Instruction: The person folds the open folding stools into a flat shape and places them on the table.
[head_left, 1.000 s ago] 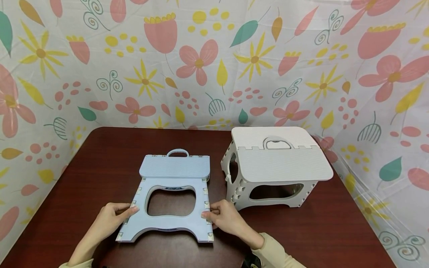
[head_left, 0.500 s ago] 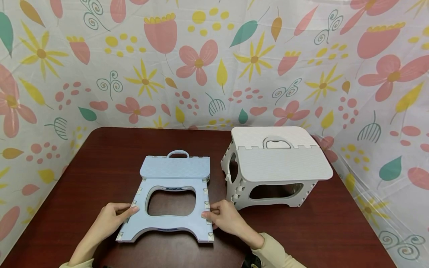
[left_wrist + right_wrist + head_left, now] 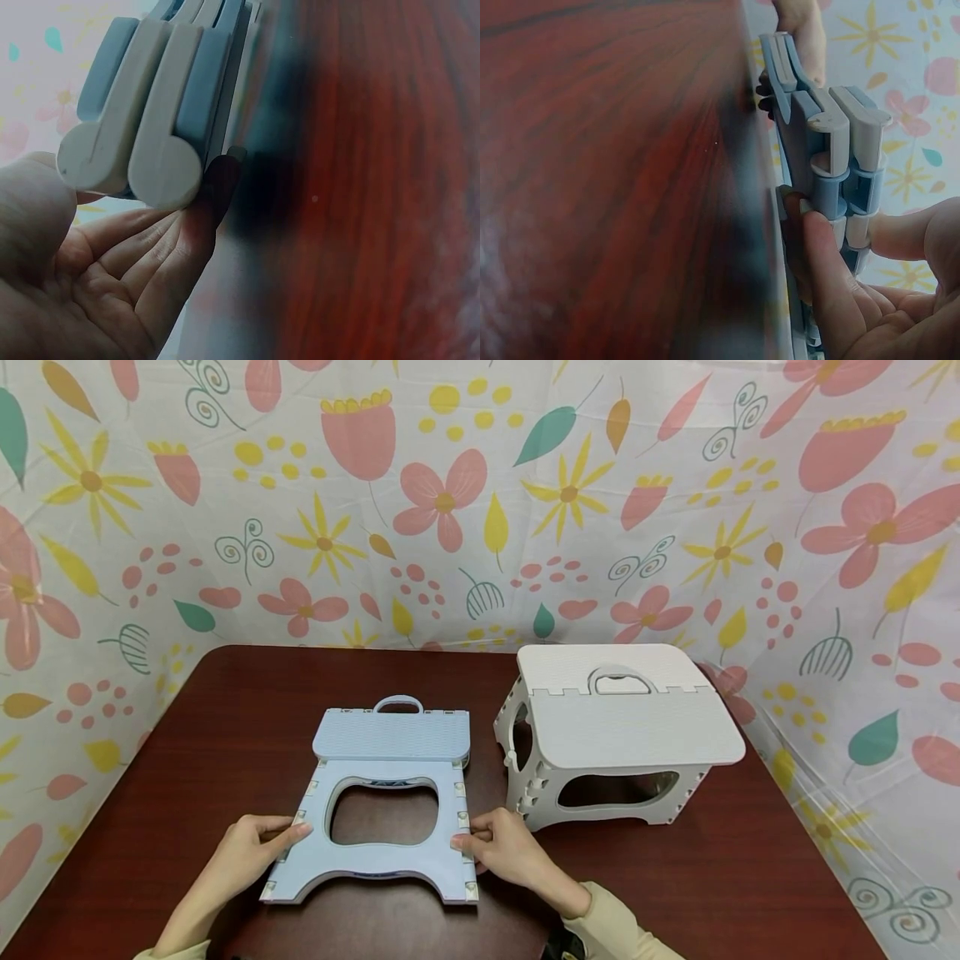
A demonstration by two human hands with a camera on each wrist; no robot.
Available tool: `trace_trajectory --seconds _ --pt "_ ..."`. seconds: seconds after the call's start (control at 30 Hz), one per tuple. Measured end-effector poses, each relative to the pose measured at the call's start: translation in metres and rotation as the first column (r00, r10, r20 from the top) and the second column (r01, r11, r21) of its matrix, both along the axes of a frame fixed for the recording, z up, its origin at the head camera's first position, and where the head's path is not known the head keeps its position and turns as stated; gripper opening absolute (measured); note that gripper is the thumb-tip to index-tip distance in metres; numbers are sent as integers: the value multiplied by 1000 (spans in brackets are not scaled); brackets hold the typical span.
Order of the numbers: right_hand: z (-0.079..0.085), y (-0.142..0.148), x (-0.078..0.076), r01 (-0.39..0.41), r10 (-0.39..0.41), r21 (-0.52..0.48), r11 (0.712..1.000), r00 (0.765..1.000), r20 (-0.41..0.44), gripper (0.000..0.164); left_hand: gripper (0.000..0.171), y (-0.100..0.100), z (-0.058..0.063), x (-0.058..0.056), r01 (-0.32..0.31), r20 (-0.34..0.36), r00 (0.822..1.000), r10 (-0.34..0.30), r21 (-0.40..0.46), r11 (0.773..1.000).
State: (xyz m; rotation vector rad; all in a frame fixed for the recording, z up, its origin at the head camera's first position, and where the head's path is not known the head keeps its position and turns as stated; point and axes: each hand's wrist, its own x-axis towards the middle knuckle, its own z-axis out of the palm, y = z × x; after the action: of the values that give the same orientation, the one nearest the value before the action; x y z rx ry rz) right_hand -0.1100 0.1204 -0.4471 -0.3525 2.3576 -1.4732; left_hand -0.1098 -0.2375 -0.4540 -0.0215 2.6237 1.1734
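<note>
A light-blue folding stool (image 3: 390,860) lies folded flat at the table's front, its handle pointing away from me. My left hand (image 3: 243,852) pinches its left edge, thumb on top and fingers beneath. At the opposite edge my right hand (image 3: 510,852) pinches it the same way. The left wrist view shows the stool's layered white and blue leg ends (image 3: 165,112) above my left fingers (image 3: 161,255). In the right wrist view, the hinged side (image 3: 840,165) sits between my right thumb and fingers (image 3: 825,277). The stool's underside is hidden in the head view.
A white folding stool (image 3: 637,727) stands unfolded to the right, near my right hand. Both rest on a dark red-brown wooden table (image 3: 247,710). Behind and at the sides hangs a floral-print cloth (image 3: 450,527).
</note>
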Motion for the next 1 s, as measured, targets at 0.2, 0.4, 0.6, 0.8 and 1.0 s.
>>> trace_trajectory --seconds 0.2,0.4,0.6,0.8,1.0 --pt "-1 0 -1 2 -2 -5 1000 1000 5 23 46 1 1 1 -7 -10 1000 7 -20 1000" --pt "-2 0 -1 -1 2 -16 1000 1000 14 24 46 1 1 1 -6 -23 1000 5 -32 999" --pt "-2 0 -2 2 -1 -16 1000 1000 28 24 47 1 2 0 3 -16 1000 -4 -15 1000" --pt "-1 -1 -2 -2 4 -43 999 999 38 24 48 1 1 -1 3 -24 1000 -4 -19 1000" --pt "-2 0 -2 0 3 -55 998 999 51 23 50 1 0 -1 1 -29 1000 -2 -30 1000"
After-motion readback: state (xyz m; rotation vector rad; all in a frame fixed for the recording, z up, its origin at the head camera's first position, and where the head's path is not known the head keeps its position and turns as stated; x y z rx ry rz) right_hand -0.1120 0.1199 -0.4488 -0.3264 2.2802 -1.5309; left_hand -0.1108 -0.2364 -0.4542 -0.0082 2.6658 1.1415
